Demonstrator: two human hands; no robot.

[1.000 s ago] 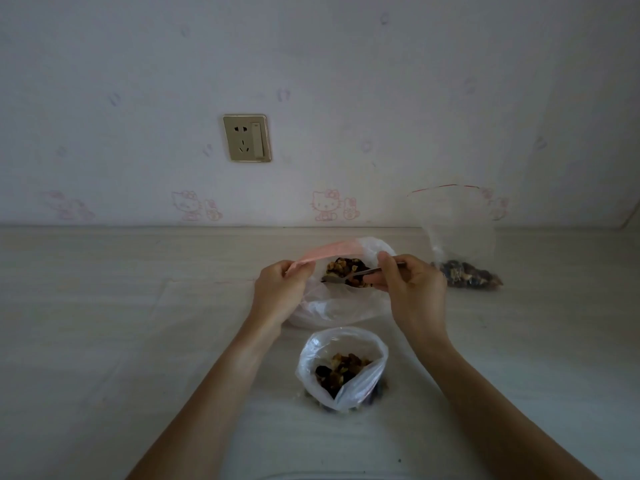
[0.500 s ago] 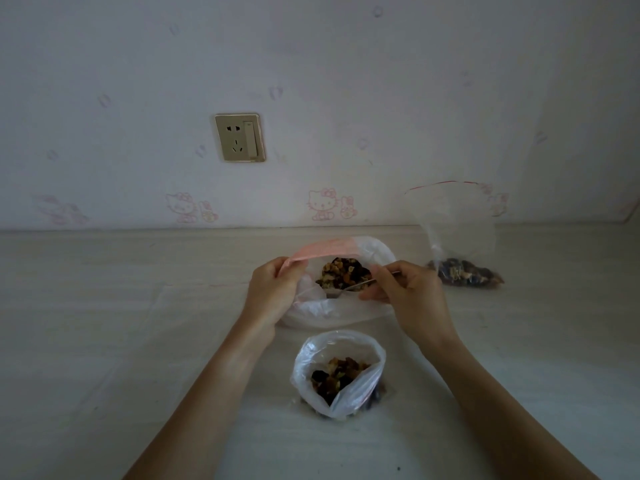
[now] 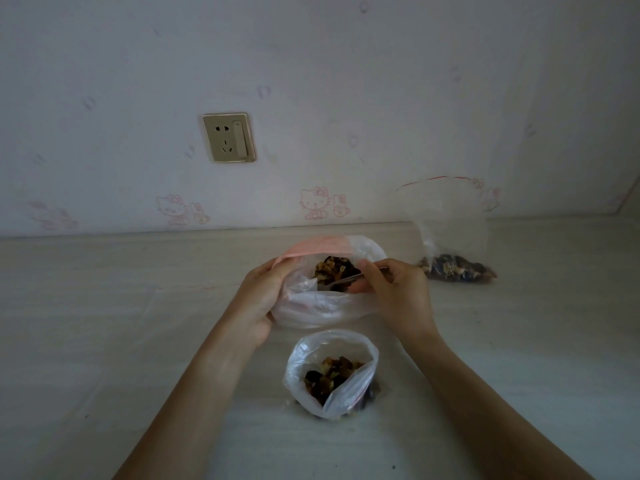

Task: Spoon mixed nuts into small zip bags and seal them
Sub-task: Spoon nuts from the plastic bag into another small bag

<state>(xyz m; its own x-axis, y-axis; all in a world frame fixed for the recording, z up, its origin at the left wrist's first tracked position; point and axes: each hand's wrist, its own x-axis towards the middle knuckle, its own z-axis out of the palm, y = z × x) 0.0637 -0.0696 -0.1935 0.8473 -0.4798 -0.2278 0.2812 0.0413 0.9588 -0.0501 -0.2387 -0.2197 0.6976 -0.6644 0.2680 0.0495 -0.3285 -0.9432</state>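
— Which step is in hand here?

— A scoop is being taken, as far as can be judged. The large bag (image 3: 325, 306), pink along its top band, is held open at its left rim by the left hand (image 3: 258, 299), whose fingers are curled round the plastic. A spoon (image 3: 341, 281) is pinched in the right hand (image 3: 398, 296) and its bowl is sunk into the mixed nuts (image 3: 332, 268) inside that bag.

— And where is the load meant to go?

— Most likely into the small bag (image 3: 330, 372) just in front of the large one, nearer the person. It is stood on the table (image 3: 104, 323) with its mouth gaping upward, and a modest heap of nuts is already seen in its bottom. It is touched by neither hand.

— What is called for next?

— The spoon would have to be lifted level so that nothing is spilled, carried the short way toward the person, and tipped over the open mouth. Since the small bag is unsupported and its plastic is limp, the rim could be knocked shut or the bag toppled if it is brushed by the spoon.

— Is any bag finished?

— A third one, a clear zip bag (image 3: 450, 244) with a red strip along its top, is seen well to the right by the wall, with nuts settled at its base. Whether its strip is pressed closed cannot be told. The small bag in front is plainly not yet sealed.
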